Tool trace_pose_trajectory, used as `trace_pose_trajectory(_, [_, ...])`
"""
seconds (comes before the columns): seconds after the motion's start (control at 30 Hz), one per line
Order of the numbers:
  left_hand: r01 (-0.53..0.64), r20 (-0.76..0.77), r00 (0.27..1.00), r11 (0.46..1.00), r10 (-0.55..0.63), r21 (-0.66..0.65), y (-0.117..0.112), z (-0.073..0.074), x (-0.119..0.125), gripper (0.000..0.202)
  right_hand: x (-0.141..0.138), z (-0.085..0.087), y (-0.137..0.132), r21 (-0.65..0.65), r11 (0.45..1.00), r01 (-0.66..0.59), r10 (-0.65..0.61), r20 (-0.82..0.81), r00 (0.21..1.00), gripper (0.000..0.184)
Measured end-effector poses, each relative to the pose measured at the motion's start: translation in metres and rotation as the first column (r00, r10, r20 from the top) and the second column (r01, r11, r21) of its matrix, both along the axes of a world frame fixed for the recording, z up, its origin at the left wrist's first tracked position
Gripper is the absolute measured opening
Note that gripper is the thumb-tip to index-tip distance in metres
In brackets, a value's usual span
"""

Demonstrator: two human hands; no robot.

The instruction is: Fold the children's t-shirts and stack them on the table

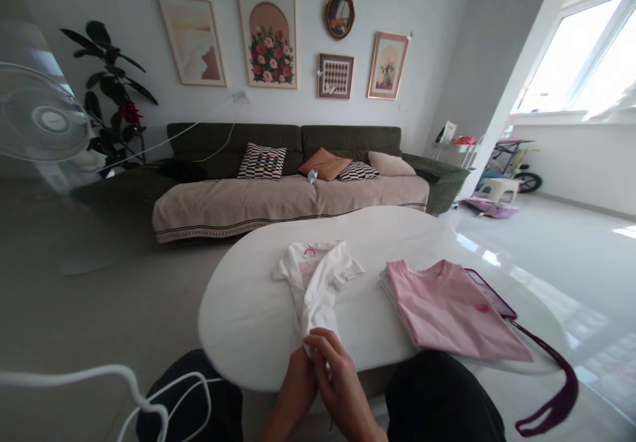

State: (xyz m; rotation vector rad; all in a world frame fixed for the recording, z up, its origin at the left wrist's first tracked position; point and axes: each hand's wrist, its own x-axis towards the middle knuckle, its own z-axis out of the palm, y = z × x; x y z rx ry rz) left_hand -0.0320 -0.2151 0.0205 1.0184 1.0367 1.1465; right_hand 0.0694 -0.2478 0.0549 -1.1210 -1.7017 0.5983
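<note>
A small white T-shirt (318,289) with a pink print near the collar lies on the white table (238,303), its collar pointing away from me. One side of it is folded inward over the print. At the hem nearest me, my right hand (336,372) has its fingers closed on the cloth. Close against it, my left hand (298,379) grips the same hem, its fingertips partly hidden by the right hand. To the right rests a folded pink T-shirt (452,309) on top of other pale folded cloth.
A phone-like flat object (491,293) with a dark red strap (551,356) sticks out beside the pink T-shirt. White cables (119,372) cross at lower left, near my knee. Beyond the table stands a sofa (288,197) with cushions; a fan (44,117) is at left.
</note>
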Motion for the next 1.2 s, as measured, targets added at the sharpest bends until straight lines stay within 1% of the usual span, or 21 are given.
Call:
trace_pose_trajectory(0.13, [0.098, -0.185, 0.980, 0.982, -0.068, 0.162, 0.001, -0.004, -0.008, 0.018, 0.003, -0.016, -0.006, 0.011, 0.997, 0.080, -0.080, -0.032, 0.996, 0.025])
trace_pose_trajectory(0.2, [0.085, -0.201, 0.979, 0.978, -0.046, 0.191, 0.000, -0.010, -0.010, 0.027, 0.002, -0.019, -0.009, -0.012, 0.999, 0.050, -0.050, -0.003, 0.999, 0.026])
trace_pose_trajectory(0.3, [0.042, -0.212, 0.977, 0.982, -0.003, 0.182, 0.000, -0.020, -0.012, 0.025, -0.002, -0.014, -0.013, -0.070, 0.997, -0.022, 0.024, 0.031, 0.999, 0.028])
trace_pose_trajectory(0.37, [0.054, -0.200, 0.979, 0.990, -0.028, 0.128, 0.002, -0.023, -0.014, 0.016, -0.003, -0.013, -0.013, -0.069, 0.997, -0.038, 0.040, 0.014, 0.999, 0.029])
trace_pose_trajectory(0.4, [0.060, -0.169, 0.985, 0.995, -0.047, 0.074, 0.003, -0.024, -0.015, 0.014, -0.001, -0.015, -0.012, -0.054, 0.998, -0.023, 0.022, -0.009, 1.000, 0.028])
trace_pose_trajectory(0.43, [0.060, -0.121, 0.991, 0.998, -0.060, 0.004, 0.004, -0.023, -0.016, 0.014, 0.001, -0.019, -0.010, -0.039, 0.999, 0.015, -0.016, -0.039, 0.999, 0.027])
trace_pose_trajectory(0.5, [0.054, 0.017, 0.998, 0.988, -0.052, -0.146, 0.006, -0.016, -0.016, 0.022, 0.007, -0.032, -0.007, -0.049, 0.988, 0.145, -0.149, -0.097, 0.984, 0.024])
trace_pose_trajectory(0.57, [0.079, 0.175, 0.984, 0.968, -0.037, -0.239, 0.006, -0.004, -0.014, 0.033, 0.012, -0.048, -0.004, -0.133, 0.952, 0.274, -0.291, -0.124, 0.949, 0.026])
trace_pose_trajectory(0.6, [0.108, 0.243, 0.969, 0.959, -0.043, -0.261, 0.006, 0.003, -0.012, 0.038, 0.013, -0.054, -0.003, -0.184, 0.935, 0.304, -0.330, -0.132, 0.935, 0.034])
trace_pose_trajectory(0.63, [0.141, 0.296, 0.953, 0.953, -0.058, -0.269, 0.006, 0.010, -0.009, 0.041, 0.014, -0.059, -0.002, -0.225, 0.928, 0.297, -0.334, -0.146, 0.931, 0.046])
trace_pose_trajectory(0.67, [0.173, 0.329, 0.941, 0.948, -0.079, -0.266, 0.005, 0.016, -0.006, 0.043, 0.014, -0.061, -0.002, -0.248, 0.933, 0.259, -0.306, -0.175, 0.936, 0.056])
trace_pose_trajectory(0.7, [0.196, 0.340, 0.935, 0.947, -0.102, -0.256, 0.004, 0.023, -0.003, 0.045, 0.014, -0.060, -0.002, -0.254, 0.946, 0.203, -0.260, -0.217, 0.941, 0.060])
trace_pose_trajectory(0.77, [0.228, 0.303, 0.940, 0.951, -0.158, -0.208, 0.002, 0.034, 0.001, 0.046, 0.012, -0.050, 0.000, -0.247, 0.965, 0.089, -0.164, -0.304, 0.938, 0.054])
trace_pose_trajectory(0.83, [0.209, 0.189, 0.965, 0.970, -0.183, -0.127, 0.001, 0.045, 0.001, 0.040, 0.012, -0.032, 0.004, -0.266, 0.964, 0.021, -0.124, -0.378, 0.917, 0.040])
trace_pose_trajectory(0.93, [0.100, -0.046, 0.994, 0.995, -0.100, 0.012, 0.004, 0.067, -0.006, 0.027, 0.016, -0.007, 0.015, -0.264, 0.964, -0.040, -0.074, -0.407, 0.910, 0.026])
trace_pose_trajectory(0.97, [0.065, -0.081, 0.995, 0.997, -0.061, 0.049, 0.007, 0.077, -0.009, 0.027, 0.019, -0.002, 0.018, -0.247, 0.969, -0.016, -0.082, -0.381, 0.921, 0.022])
trace_pose_trajectory(1.0, [0.034, -0.073, 0.997, 0.996, -0.028, 0.079, 0.010, 0.087, -0.012, 0.028, 0.023, 0.001, 0.021, -0.227, 0.973, 0.041, -0.116, -0.326, 0.938, 0.018])
trace_pose_trajectory(1.03, [0.003, -0.025, 1.000, 0.995, -0.001, 0.101, 0.014, 0.098, -0.015, 0.028, 0.027, 0.001, 0.023, -0.203, 0.971, 0.123, -0.172, -0.246, 0.954, 0.015])
trace_pose_trajectory(1.1, [-0.072, 0.140, 0.989, 0.989, 0.053, 0.131, 0.021, 0.121, -0.023, 0.028, 0.039, -0.002, 0.025, -0.138, 0.947, 0.289, -0.300, -0.063, 0.952, 0.012])
trace_pose_trajectory(1.17, [-0.166, 0.284, 0.951, 0.975, 0.119, 0.147, 0.027, 0.141, -0.035, 0.025, 0.056, -0.003, 0.023, -0.083, 0.923, 0.376, -0.370, 0.077, 0.926, 0.014])
trace_pose_trajectory(1.2, [-0.217, 0.333, 0.930, 0.964, 0.157, 0.152, 0.030, 0.149, -0.042, 0.023, 0.066, -0.001, 0.021, -0.073, 0.915, 0.397, -0.389, 0.107, 0.915, 0.017])
